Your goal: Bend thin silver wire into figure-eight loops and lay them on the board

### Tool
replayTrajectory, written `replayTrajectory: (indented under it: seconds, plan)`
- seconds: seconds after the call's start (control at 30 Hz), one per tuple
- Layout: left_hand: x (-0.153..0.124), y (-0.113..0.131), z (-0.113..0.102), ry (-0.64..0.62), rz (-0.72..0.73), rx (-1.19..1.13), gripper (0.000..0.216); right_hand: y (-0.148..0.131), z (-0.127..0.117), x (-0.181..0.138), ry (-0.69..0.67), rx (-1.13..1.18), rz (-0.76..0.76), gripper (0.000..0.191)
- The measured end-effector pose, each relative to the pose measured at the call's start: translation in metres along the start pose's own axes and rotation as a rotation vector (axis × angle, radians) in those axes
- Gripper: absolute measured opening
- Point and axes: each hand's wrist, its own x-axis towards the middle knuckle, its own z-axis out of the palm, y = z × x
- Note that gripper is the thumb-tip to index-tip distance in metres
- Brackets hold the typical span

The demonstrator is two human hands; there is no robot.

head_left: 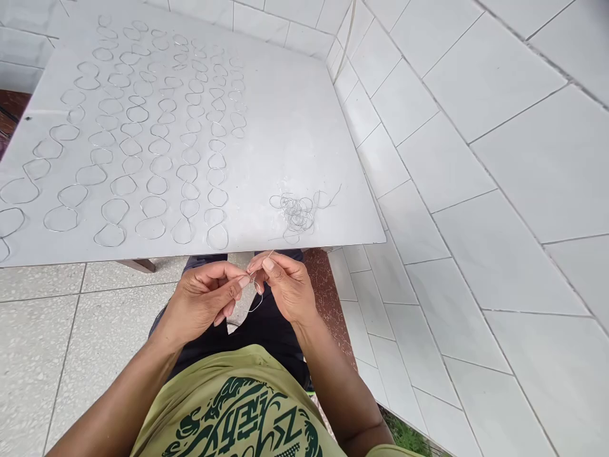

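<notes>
Between my two hands, just off the table's near edge, is a thin piece of wire (257,306) with a curved loop hanging below the fingers. My left hand (205,297) pinches it between thumb and forefinger. My right hand (287,284) also grips the wire, and a short straight end sticks up past its thumb. The fingertips of both hands nearly meet. On the table beyond lies a tangled heap of wire (299,214). To its left, many figure-eight wire loops (217,230) are laid out in rows.
The white tabletop (285,127) has its front edge right before me. A tiled wall (457,190) closes off the right side, and more tiles run behind the table. A thin cable (349,38) hangs at the far corner. A table leg (137,264) shows below.
</notes>
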Motion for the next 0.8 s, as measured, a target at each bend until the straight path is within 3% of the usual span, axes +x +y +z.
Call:
replayTrajectory:
  seconds: [0.37,0.53,0.6,0.73,0.8]
  plan:
    - [0.006,0.029,-0.03,-0.303,-0.182,0.07,0.009,0.014,-0.01,-0.013,-0.118,0.167,0.138,0.037]
    - [0.009,0.04,-0.042,-0.425,-0.392,-0.012,0.007,0.017,-0.013,-0.018,-0.16,0.216,0.118,0.039]
    - [0.008,0.043,-0.045,-0.369,-0.458,-0.067,0.016,0.018,-0.012,-0.019,-0.204,0.229,0.115,0.039]
    - [0.011,0.046,-0.05,0.001,-0.418,-0.123,0.02,0.025,-0.01,-0.02,-0.343,0.209,0.139,0.052]
    - [0.014,0.044,-0.052,0.015,-0.388,-0.072,0.013,0.027,-0.01,-0.02,-0.377,0.219,0.127,0.058]
